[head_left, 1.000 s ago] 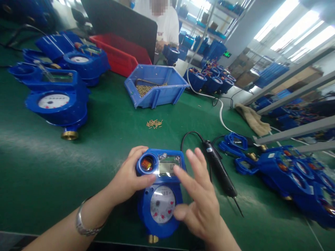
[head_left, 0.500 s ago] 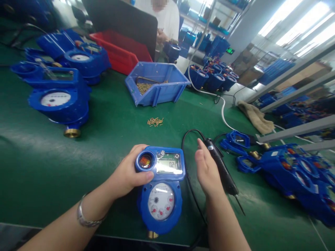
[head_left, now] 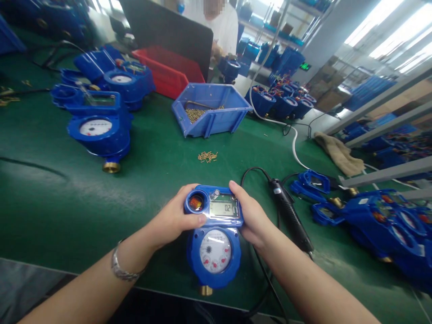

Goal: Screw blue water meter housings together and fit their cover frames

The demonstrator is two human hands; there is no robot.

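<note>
A blue water meter (head_left: 215, 252) with a white dial and a small lit display lies at the table's near edge. My left hand (head_left: 175, 218) is closed round its upper left side, thumb beside the round socket. Against the upper right side of the meter is my right hand (head_left: 251, 216), thumb at the top corner and the other fingers hidden behind or below it. A black electric screwdriver (head_left: 292, 216) with its cable lies to the right of my right hand. Beyond the meter is a small pile of brass screws (head_left: 207, 156).
A blue bin (head_left: 219, 110) of screws stands behind the pile, with a red bin (head_left: 162, 72) behind it. More meters stand at left (head_left: 97, 130) and right (head_left: 378, 220). A co-worker (head_left: 224, 31) sits across the table; a cloth (head_left: 340, 153) lies at right.
My right hand has moved left from beside the screwdriver onto the meter's right side. My left hand keeps its hold. The whole view has shifted slightly.
</note>
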